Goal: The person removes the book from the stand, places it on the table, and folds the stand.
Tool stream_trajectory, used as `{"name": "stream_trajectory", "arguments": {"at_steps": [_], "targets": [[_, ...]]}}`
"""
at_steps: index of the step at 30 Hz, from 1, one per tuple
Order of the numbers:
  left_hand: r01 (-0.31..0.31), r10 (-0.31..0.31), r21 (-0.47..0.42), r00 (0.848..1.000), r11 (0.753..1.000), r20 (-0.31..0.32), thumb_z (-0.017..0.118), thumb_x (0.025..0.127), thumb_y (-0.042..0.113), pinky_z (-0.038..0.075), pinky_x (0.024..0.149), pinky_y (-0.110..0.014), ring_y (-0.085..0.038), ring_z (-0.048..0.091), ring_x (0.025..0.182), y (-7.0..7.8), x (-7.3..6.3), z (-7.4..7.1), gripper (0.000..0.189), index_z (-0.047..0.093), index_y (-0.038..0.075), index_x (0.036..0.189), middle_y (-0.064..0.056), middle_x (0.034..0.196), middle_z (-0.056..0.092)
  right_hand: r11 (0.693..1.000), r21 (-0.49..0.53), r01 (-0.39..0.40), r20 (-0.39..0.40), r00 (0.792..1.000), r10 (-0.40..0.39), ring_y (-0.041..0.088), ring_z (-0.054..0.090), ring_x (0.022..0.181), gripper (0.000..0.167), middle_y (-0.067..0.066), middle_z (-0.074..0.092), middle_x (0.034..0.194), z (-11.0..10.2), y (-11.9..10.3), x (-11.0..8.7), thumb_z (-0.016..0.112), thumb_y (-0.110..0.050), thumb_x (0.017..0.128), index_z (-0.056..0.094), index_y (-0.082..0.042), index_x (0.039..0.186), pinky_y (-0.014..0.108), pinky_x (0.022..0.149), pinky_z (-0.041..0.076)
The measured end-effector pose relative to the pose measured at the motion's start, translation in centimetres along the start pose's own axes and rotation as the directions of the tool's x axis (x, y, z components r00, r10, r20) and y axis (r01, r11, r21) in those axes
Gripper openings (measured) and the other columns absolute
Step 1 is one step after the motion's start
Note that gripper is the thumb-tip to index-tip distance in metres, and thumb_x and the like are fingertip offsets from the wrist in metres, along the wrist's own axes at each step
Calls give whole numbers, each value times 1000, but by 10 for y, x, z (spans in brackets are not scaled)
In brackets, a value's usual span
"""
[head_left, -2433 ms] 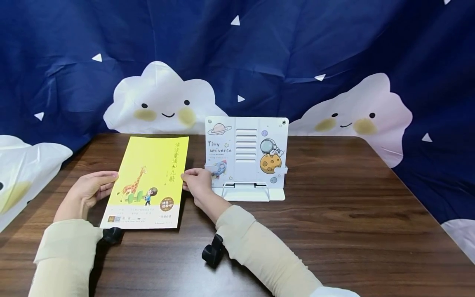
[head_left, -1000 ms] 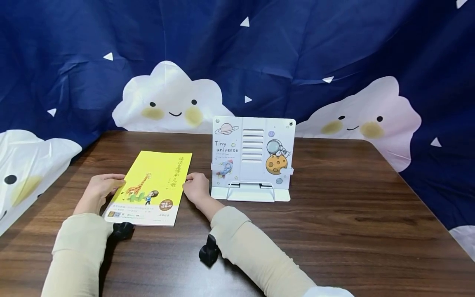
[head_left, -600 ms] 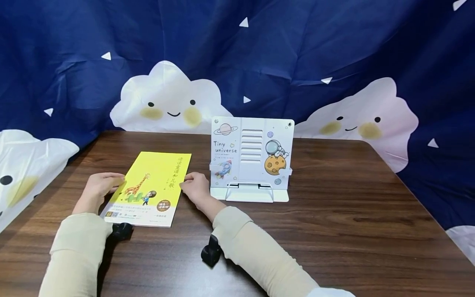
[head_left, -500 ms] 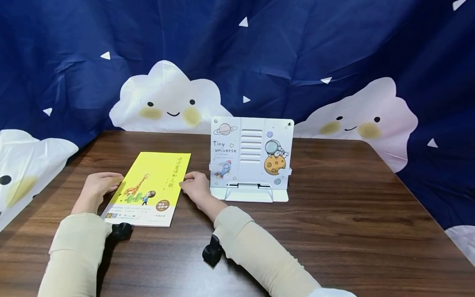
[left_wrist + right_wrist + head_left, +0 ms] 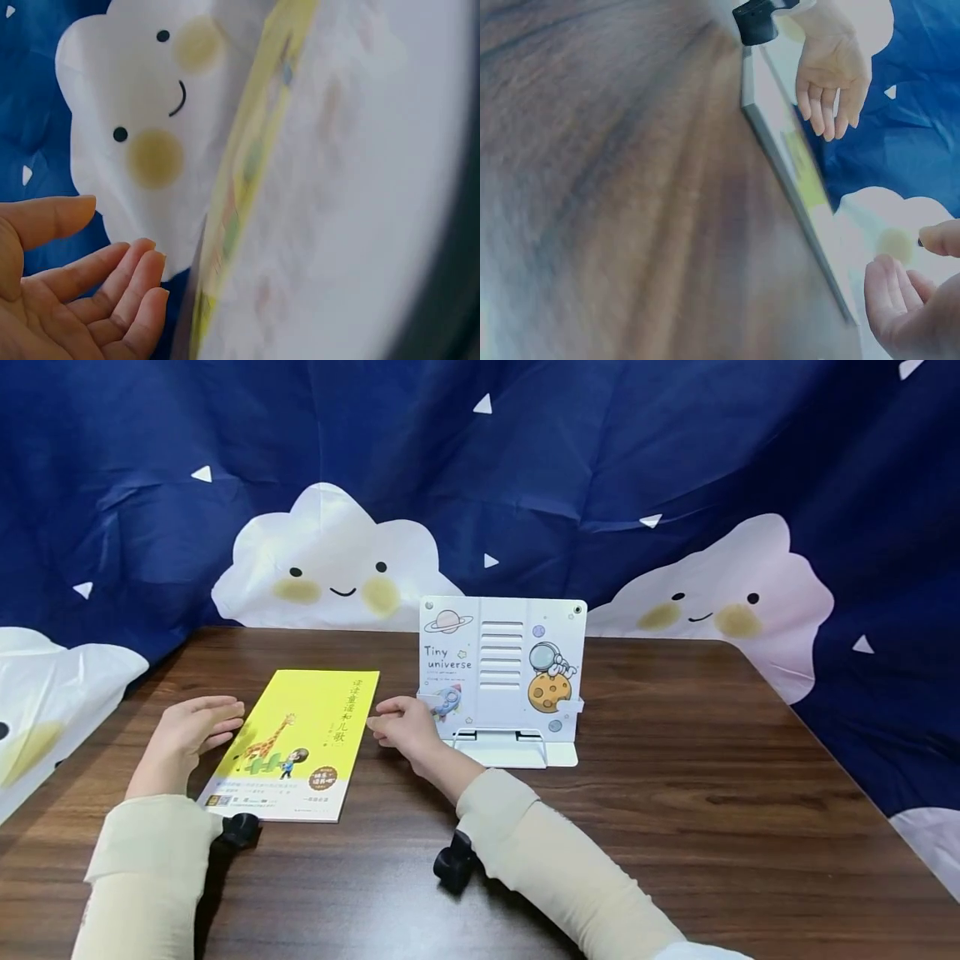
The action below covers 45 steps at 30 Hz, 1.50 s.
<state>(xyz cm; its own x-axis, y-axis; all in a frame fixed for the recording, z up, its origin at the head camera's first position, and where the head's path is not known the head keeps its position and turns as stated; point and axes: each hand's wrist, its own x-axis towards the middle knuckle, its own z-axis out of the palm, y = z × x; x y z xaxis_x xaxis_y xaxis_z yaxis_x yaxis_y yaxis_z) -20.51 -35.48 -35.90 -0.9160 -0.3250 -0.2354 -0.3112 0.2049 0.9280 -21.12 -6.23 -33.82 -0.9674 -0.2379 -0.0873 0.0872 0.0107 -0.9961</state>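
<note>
A yellow children's book point(image 5: 300, 718), its cover showing a giraffe and a child, lies flat on the wooden table. Just off its left edge is my left hand point(image 5: 187, 727), fingers loosely extended; the left wrist view shows that hand point(image 5: 90, 300) with thumb and fingers spread apart, holding nothing. My right hand point(image 5: 412, 731) hovers beside the book's right edge with relaxed fingers. In the right wrist view a gap shows between the right hand's thumb and fingers point(image 5: 891, 289), with the book's edge point(image 5: 795, 202) beyond them.
A white book stand point(image 5: 501, 652) printed "Tiny universe" stands upright behind and right of my right hand. The brown table point(image 5: 697, 810) stretches to the right. A blue curtain point(image 5: 525, 468) with smiling clouds hangs behind. Black cameras point(image 5: 454, 862) sit at both wrists.
Earlier both hands gripped the raised book by its sides. It was lowered flat onto the table, then both hands let go and drew slightly away from its edges.
</note>
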Motion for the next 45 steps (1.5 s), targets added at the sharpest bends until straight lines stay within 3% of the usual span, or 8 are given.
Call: {"name": "stream_trajectory", "arguments": {"at_steps": [5, 11, 14, 20, 27, 38, 43, 45], "targets": [[-63, 63, -38, 998, 997, 2, 65, 70, 45, 46, 70, -19, -3, 57, 84, -5, 20, 6, 75, 39, 6, 129, -2, 109, 51, 999, 33, 20, 62, 998, -22, 33, 58, 78, 28, 11, 58, 76, -15, -17, -7, 59, 2, 76, 52, 11, 101, 38, 70, 48], [-144, 148, -74, 988, 987, 50, 66, 68, 46, 45, 73, -19, -8, 56, 91, 7, 27, 24, 76, 42, 6, 126, -8, 117, 48, 992, -67, 109, 89, 991, -103, 15, 56, 67, 25, 13, 59, 82, -36, -36, -15, 58, 1, 77, 53, 8, 101, 33, 68, 49], [-165, 177, -128, 980, 978, 87, 68, 70, 38, 46, 72, -20, -8, 57, 88, 26, 15, 36, 66, 46, 4, 122, -1, 104, 55, 985, -103, 136, 78, 989, -128, 13, 55, 66, 25, 12, 58, 83, -46, -43, -16, 58, 0, 78, 54, 7, 101, 32, 68, 49], [-202, 235, -203, 959, 958, 158, 58, 83, 18, 44, 79, -26, -7, 58, 81, 77, -37, 68, 26, 52, 5, 105, 8, 84, 58, 979, -108, 172, 26, 985, -170, 19, 57, 71, 27, 14, 59, 84, -67, -56, -16, 58, 0, 78, 54, 8, 104, 34, 70, 48], [-175, 230, -282, 957, 943, 176, 54, 85, 11, 42, 83, -30, -10, 58, 82, 94, -50, 105, 16, 52, 7, 101, 8, 81, 60, 963, -159, 217, -30, 974, -224, 26, 56, 79, 28, 17, 57, 89, -101, -67, -16, 58, 1, 79, 53, 8, 105, 37, 75, 46], [-166, 235, -346, 957, 923, 168, 58, 82, 11, 41, 85, -33, -23, 54, 97, 107, -50, 145, 22, 55, 4, 103, -2, 90, 60, 947, -224, 230, -108, 960, -259, 18, 56, 76, 30, 12, 54, 88, -155, -73, -19, 56, -2, 81, 51, 10, 108, 35, 76, 46], [-176, 247, -410, 961, 895, 126, 63, 79, 10, 43, 82, -32, -21, 57, 91, 95, -29, 159, 28, 58, 0, 104, -9, 97, 60, 933, -226, 280, -130, 941, -314, 14, 55, 71, 26, 9, 55, 83, -179, -59, -13, 57, -4, 80, 55, 8, 103, 30, 69, 48], [-189, 262, -444, 959, 876, 110, 67, 76, 13, 45, 78, -30, -20, 58, 88, 81, -7, 167, 31, 60, 2, 104, -10, 99, 60, 925, -246, 290, -163, 928, -334, 12, 54, 67, 24, 8, 56, 80, -185, -55, -13, 58, -4, 80, 56, 8, 100, 27, 65, 48]]}}
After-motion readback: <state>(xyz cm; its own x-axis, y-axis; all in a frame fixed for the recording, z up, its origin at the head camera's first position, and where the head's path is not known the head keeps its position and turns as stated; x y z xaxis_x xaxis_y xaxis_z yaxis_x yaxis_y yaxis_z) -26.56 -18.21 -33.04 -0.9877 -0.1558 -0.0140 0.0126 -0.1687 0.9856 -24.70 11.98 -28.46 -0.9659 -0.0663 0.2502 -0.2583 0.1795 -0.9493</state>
